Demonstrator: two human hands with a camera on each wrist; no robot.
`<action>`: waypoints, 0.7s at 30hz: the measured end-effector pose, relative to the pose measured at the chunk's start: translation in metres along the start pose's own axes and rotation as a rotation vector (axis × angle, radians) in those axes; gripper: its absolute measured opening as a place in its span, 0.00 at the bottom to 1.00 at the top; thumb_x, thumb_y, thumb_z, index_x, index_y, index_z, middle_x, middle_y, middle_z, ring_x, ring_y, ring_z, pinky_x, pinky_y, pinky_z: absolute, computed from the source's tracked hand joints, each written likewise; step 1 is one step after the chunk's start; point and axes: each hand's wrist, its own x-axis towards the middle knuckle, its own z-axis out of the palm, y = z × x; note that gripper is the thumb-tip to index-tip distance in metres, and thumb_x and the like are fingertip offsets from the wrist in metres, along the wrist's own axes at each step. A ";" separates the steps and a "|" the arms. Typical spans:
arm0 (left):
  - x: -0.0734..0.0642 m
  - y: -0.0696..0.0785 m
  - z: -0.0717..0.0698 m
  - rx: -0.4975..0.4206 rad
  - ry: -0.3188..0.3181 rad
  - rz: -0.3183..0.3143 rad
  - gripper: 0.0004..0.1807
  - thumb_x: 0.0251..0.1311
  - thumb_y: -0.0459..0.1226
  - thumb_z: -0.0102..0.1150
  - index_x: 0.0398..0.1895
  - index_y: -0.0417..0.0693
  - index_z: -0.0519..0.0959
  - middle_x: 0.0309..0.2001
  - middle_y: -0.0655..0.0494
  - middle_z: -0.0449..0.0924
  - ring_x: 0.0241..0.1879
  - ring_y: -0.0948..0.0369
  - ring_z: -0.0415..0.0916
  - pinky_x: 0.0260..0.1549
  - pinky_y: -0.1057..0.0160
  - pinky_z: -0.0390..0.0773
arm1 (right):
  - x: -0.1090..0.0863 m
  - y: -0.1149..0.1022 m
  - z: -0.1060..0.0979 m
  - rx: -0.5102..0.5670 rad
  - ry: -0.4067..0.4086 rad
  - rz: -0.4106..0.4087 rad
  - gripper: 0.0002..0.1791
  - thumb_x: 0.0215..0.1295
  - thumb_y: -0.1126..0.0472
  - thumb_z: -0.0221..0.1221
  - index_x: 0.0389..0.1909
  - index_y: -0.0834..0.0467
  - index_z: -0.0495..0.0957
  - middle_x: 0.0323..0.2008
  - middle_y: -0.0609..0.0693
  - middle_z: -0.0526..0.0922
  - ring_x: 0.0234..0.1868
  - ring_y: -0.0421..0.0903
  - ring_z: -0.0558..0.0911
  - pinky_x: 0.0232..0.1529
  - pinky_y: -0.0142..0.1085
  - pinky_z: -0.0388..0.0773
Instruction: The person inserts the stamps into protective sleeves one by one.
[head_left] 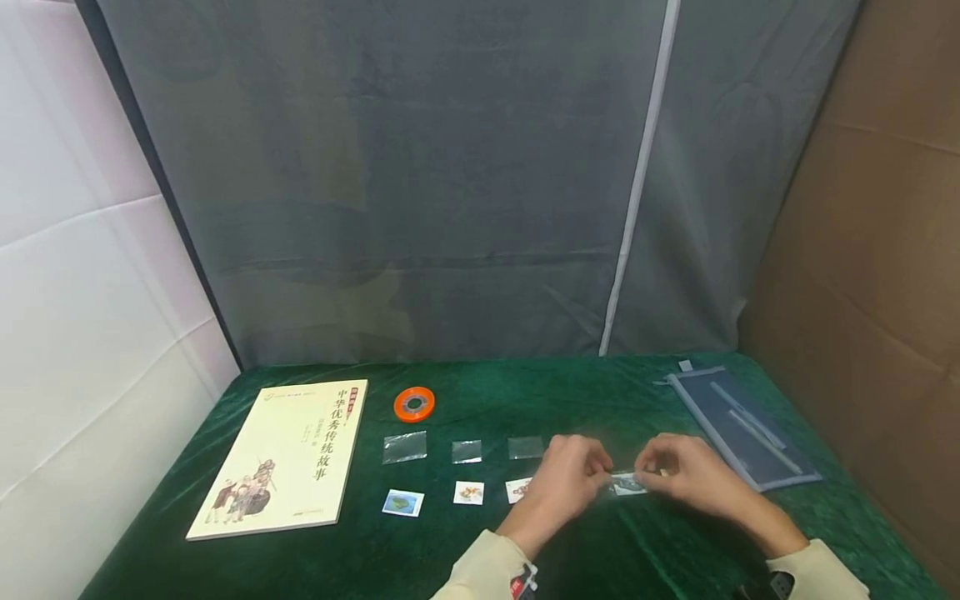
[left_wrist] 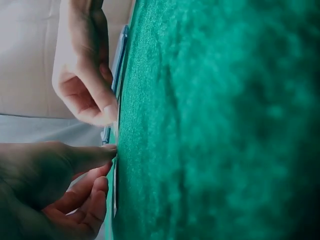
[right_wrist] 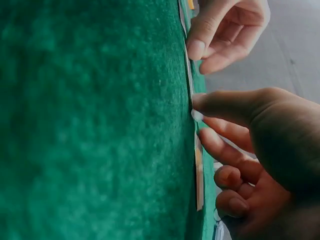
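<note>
On the green table [head_left: 315,573]: left hand [head_left: 567,477] and right hand [head_left: 686,472] pinch opposite ends of 1 small card [head_left: 628,485]. Head view shows its face and the book [head_left: 288,458]; wrist views, only its thin edge.

Green cloth: the wrinkled, velvety top before you [head_left: 322,567].
Book: flat at your left [head_left: 285,458].
Orange ring: lies right of the book [head_left: 414,404].
Clear pieces: three in a row nearer you [head_left: 405,447].
Picture cards: a row below those [head_left: 468,492]; your third is partly hidden, the fourth [head_left: 628,484] farther right.
Mesh pouch: slanted at your far right [head_left: 738,408].
</note>
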 end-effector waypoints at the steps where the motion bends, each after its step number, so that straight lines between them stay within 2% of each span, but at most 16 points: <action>1: 0.000 0.000 -0.001 -0.003 -0.001 0.003 0.05 0.65 0.30 0.74 0.40 0.50 0.91 0.31 0.62 0.88 0.28 0.74 0.77 0.28 0.74 0.78 | 0.000 -0.001 0.000 -0.013 0.016 -0.007 0.07 0.65 0.53 0.77 0.40 0.44 0.88 0.34 0.36 0.83 0.35 0.31 0.78 0.35 0.32 0.76; 4: 0.000 -0.003 -0.005 -0.001 0.014 0.010 0.06 0.66 0.31 0.73 0.42 0.49 0.91 0.33 0.62 0.88 0.29 0.74 0.78 0.29 0.74 0.79 | 0.001 -0.005 0.001 -0.034 0.055 -0.030 0.13 0.62 0.54 0.79 0.45 0.47 0.88 0.36 0.38 0.83 0.36 0.32 0.77 0.35 0.32 0.75; 6: 0.000 -0.008 -0.008 0.016 0.050 0.011 0.06 0.68 0.32 0.73 0.44 0.50 0.90 0.35 0.61 0.89 0.33 0.72 0.80 0.32 0.73 0.81 | 0.003 -0.011 0.001 -0.033 0.074 -0.024 0.15 0.61 0.56 0.79 0.47 0.48 0.88 0.36 0.39 0.83 0.34 0.33 0.76 0.34 0.32 0.74; 11: -0.001 -0.022 -0.020 0.139 0.152 0.000 0.08 0.71 0.36 0.71 0.51 0.53 0.89 0.43 0.60 0.90 0.45 0.64 0.81 0.41 0.66 0.84 | 0.009 -0.027 0.013 0.024 0.046 -0.006 0.11 0.67 0.56 0.75 0.48 0.48 0.88 0.36 0.38 0.83 0.31 0.33 0.74 0.31 0.31 0.74; 17: 0.000 -0.032 -0.032 0.304 0.145 0.017 0.12 0.72 0.40 0.70 0.55 0.54 0.89 0.54 0.55 0.89 0.55 0.56 0.83 0.52 0.55 0.88 | 0.016 -0.040 0.036 0.051 -0.034 -0.079 0.13 0.67 0.48 0.75 0.47 0.47 0.89 0.39 0.37 0.85 0.38 0.32 0.79 0.37 0.31 0.79; 21: 0.000 -0.033 -0.034 0.377 0.125 -0.003 0.15 0.72 0.44 0.71 0.58 0.53 0.89 0.60 0.54 0.88 0.62 0.52 0.82 0.59 0.49 0.86 | 0.020 -0.044 0.044 0.045 -0.053 -0.080 0.12 0.64 0.46 0.77 0.44 0.44 0.88 0.39 0.36 0.83 0.39 0.32 0.79 0.39 0.31 0.79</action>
